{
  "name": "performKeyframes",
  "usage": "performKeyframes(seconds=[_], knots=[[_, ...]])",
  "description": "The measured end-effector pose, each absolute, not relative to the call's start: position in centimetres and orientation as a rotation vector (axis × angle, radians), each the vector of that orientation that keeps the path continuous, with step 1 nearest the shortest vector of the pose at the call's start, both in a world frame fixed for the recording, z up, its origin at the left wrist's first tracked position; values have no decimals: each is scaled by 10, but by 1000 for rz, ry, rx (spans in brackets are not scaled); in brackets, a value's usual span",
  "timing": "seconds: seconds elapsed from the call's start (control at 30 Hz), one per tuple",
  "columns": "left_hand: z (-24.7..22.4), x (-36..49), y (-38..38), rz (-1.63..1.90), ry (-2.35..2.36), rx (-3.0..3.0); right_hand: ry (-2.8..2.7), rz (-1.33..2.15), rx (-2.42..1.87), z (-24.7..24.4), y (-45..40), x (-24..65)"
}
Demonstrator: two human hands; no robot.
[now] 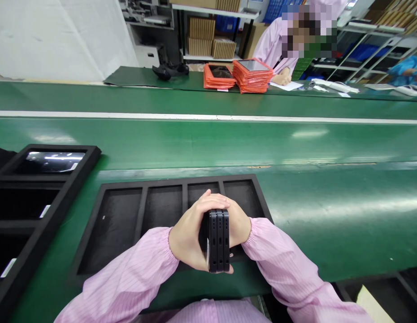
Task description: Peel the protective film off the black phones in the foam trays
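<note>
We hold three black phones [219, 241] in a block between our two hands, above the right half of the tray [164, 183]. The phones are pressed side by side, standing on their long edges, with the ends that have the ports and slots facing us. Our left hand [186, 237] grips the left side, fingers reaching over the top and thumb low; our right hand [239, 222] is closed against the right side. We cannot tell whether the phones touch the tray.

The tray is black, with a row of four compartments. Left of it lies a second black frame [65, 197], its three visible compartments holding dark screens [54, 162] with white labels at their right ends. Both sit on the green bench [316, 215].

Beyond the tray, past a white strip [154, 116], are two orange stacks [252, 77]. Beyond the tray to the right, a person [271, 45] in pink rests a hand by white paper [288, 86]. A yellow sheet [371, 305] lies near us, right of the tray.
</note>
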State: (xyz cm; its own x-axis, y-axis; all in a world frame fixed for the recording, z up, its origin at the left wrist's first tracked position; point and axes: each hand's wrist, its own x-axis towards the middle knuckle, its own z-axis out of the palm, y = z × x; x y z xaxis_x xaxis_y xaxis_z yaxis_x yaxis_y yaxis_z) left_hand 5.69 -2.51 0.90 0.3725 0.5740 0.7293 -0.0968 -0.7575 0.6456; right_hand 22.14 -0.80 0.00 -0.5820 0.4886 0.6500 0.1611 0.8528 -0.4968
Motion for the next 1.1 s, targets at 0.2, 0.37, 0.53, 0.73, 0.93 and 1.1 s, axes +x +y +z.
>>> performKeyframes(seconds=[0.2,0.37,0.53,0.73,0.93,1.1], knots=[[8,57,-26,1417,377,2032,-2184,419,-486,0,-8,223],[10,57,-25,1403,415,2022,-2207,436,-530,-1,-8,222],[12,55,-21,1354,447,2010,-2168,556,-555,-2,-8,221],[15,51,-15,1257,536,1894,-2154,741,-684,-10,-8,223],[13,50,-16,1290,495,1948,-2152,677,-628,-7,-8,221],[12,53,-16,1332,473,2004,-2159,734,-656,-1,-9,219]])
